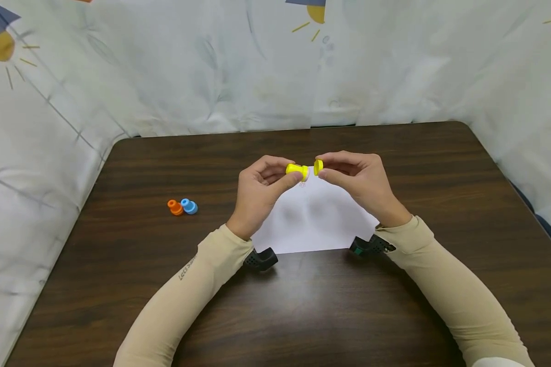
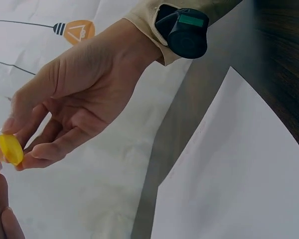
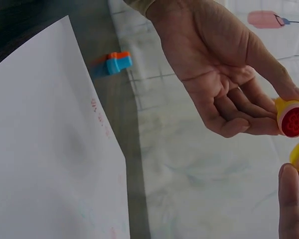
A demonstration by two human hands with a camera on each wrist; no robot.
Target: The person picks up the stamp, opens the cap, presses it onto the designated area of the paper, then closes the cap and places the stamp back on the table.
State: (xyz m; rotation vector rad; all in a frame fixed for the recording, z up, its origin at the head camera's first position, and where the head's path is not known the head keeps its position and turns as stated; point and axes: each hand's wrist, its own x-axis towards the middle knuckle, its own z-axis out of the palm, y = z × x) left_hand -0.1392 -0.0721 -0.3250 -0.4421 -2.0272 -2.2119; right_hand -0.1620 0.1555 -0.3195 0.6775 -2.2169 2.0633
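Beige sleeves cover both my forearms, nearest to me, with a dark wrist camera under each. Just beyond them the white sheet of paper (image 1: pixel 314 224) lies flat on the dark wooden table (image 1: pixel 441 204), faint red marks on it near its far edge.

Above the paper I hold a yellow stamp (image 1: pixel 297 171) in my left hand (image 1: pixel 259 196), thumb and forefinger pinched round its body, the other fingers loosely curled beneath. The right wrist view shows its red flower face (image 3: pixel 294 122) bare and turned toward my other hand. My right hand (image 1: pixel 360 183) pinches the yellow cap (image 1: pixel 318 167) between thumb and fingertips, just beside the stamp's face but apart from it; a small gap shows between them.

To do this well, I judge I should keep the cap's open side square to the stamp, keep my thumb off the inked face, and hold the body steady while only the cap hand moves. A tilted cap could smear ink on my fingers.

Farther off to my left, an orange stamp (image 1: pixel 175 207) and a blue stamp (image 1: pixel 189 206) lie touching each other on the bare wood, well apart from my hands. A pale printed cloth (image 1: pixel 275 66) hangs behind the table.
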